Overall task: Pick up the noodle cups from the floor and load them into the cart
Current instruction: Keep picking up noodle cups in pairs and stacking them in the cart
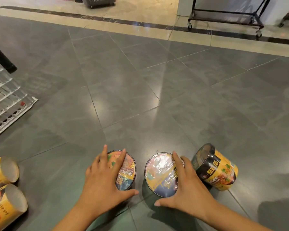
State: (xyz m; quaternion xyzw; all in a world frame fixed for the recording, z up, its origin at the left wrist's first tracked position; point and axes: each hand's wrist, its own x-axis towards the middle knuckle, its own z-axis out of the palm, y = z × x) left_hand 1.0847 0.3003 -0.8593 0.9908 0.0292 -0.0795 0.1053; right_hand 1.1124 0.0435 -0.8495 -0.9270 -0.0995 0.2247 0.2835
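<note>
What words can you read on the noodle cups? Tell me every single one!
"熬上汤": yellow characters on the black band of the tilted cup; the middle one is unsure.
Left lid: print blurred under the wrap, unreadable.
Right lid: also blurred, unreadable.
Upper lying cup and lower lying cup, far left: print too blurred.
</note>
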